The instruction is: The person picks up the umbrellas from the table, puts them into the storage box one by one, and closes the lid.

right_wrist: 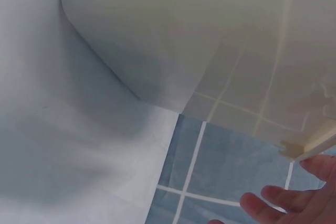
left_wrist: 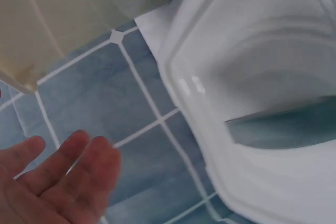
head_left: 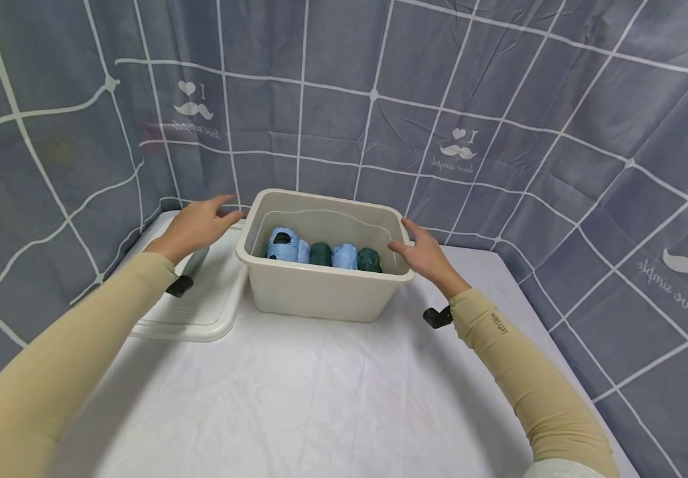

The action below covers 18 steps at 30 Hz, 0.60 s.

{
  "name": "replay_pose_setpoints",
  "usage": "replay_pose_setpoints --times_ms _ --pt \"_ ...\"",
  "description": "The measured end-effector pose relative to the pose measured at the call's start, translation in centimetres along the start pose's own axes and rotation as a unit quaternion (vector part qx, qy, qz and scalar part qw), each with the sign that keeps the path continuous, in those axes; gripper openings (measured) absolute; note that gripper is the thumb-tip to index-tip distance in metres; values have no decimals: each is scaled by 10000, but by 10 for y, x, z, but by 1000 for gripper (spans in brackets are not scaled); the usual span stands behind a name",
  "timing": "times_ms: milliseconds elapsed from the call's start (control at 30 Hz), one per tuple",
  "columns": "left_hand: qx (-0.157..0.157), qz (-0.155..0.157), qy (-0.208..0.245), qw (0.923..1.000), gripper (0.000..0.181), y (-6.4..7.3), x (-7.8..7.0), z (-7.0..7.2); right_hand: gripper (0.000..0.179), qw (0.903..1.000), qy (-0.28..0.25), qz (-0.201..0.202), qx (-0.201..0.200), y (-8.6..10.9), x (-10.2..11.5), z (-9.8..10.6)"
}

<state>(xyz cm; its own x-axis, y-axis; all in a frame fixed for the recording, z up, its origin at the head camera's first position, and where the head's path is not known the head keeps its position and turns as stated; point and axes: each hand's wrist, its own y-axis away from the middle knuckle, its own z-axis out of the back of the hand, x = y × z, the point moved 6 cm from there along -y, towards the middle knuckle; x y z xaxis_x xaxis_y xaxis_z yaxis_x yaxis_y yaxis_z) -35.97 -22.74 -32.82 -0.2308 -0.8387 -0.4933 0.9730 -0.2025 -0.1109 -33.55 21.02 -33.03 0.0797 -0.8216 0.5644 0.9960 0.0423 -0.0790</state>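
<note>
A cream plastic storage box (head_left: 314,292) stands on the white-covered table. Inside it sits a row of light blue bundles (head_left: 344,256) and dark green bundles (head_left: 321,255), one blue one with a black patch. My left hand (head_left: 200,226) hovers just left of the box, fingers loosely extended and holding nothing; in the left wrist view the hand (left_wrist: 68,182) is apart from the box. On the box's right rim lies my right hand (head_left: 424,252), thumb over the inner side. The right wrist view shows its fingers (right_wrist: 283,200) loosely spread, one touching the rim.
A white lid (head_left: 200,325) lies on the table left of the box, partly under my left forearm. On it is a long, flat grey-teal object (left_wrist: 289,127), its kind unclear. A blue-grey curtain (head_left: 332,119) with white grid lines surrounds the table (head_left: 320,398).
</note>
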Motion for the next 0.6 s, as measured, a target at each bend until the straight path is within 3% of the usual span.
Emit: replay_pose_setpoints --times_ms 333,500,600 --pt "-272 413 1308 9902 82 13 47 -13 82 9999 34 -48 87 -1 -2 2" --pt "-361 514 1470 9871 79 20 63 -16 81 9999 -57 -67 109 -1 -1 1" --pt "-216 512 1427 9882 78 22 71 -19 82 9999 -63 -80 127 -2 0 1"
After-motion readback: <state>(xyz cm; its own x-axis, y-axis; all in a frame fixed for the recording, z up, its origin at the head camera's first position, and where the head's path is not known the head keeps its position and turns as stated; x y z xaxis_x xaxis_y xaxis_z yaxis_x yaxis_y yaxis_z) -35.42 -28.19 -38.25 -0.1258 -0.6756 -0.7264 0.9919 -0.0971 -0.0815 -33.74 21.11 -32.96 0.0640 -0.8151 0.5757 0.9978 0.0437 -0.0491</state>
